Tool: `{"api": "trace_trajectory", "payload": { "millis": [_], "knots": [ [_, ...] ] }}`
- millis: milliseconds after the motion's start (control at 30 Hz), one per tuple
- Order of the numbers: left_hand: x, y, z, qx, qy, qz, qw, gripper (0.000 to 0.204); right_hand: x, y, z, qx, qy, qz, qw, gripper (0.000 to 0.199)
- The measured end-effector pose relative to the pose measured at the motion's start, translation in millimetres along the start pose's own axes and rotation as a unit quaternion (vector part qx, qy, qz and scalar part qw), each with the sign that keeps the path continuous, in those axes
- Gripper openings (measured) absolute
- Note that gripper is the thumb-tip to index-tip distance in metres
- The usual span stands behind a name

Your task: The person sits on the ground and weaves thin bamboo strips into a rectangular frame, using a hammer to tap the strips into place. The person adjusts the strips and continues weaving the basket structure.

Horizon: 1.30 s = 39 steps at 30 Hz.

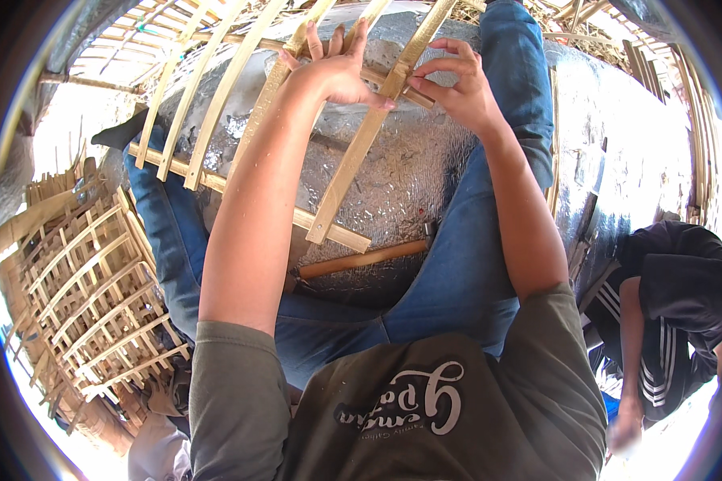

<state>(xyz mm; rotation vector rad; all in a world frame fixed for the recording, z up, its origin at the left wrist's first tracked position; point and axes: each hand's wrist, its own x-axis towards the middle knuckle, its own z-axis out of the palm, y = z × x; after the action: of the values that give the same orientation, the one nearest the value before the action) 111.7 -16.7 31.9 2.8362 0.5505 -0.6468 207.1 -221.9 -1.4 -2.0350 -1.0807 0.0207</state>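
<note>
Slatted frame, just beyond the wooden-handled tool, looks light and stiff, its slats perhaps splittable; best held at crossings. Farther past that tool, left hand has fingers splayed, thumb on wood; right hand curls fingers alongside, whether gripping, cannot tell

Slatted frame across top centre, running to upper left; just below it, mid-frame, a hammer lies between the legs; lattice stack far left, co-worker over at lower right!
</note>
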Motion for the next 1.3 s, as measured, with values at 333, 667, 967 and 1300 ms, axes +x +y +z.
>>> {"api": "trace_trajectory", "payload": {
  "millis": [333,667,967,1300],
  "knots": [
    [1,1,0,0.007,-0.004,-0.002,1.000,0.152,2,-1,8,-0.007,0.018,-0.003,1.000,0.018],
    [-1,1,-1,0.016,-0.002,-0.005,1.000,0.152,6,-1,8,-0.029,0.051,-0.025,0.998,0.019],
    [0,1,1,0.016,0.007,-0.003,1.000,0.155,6,-1,3,-0.066,0.043,-0.056,0.995,0.014],
    [1,2,0,0.007,0.008,0.005,1.000,0.155,10,-2,4,-0.079,0.049,-0.079,0.993,0.013]
  ]
}}
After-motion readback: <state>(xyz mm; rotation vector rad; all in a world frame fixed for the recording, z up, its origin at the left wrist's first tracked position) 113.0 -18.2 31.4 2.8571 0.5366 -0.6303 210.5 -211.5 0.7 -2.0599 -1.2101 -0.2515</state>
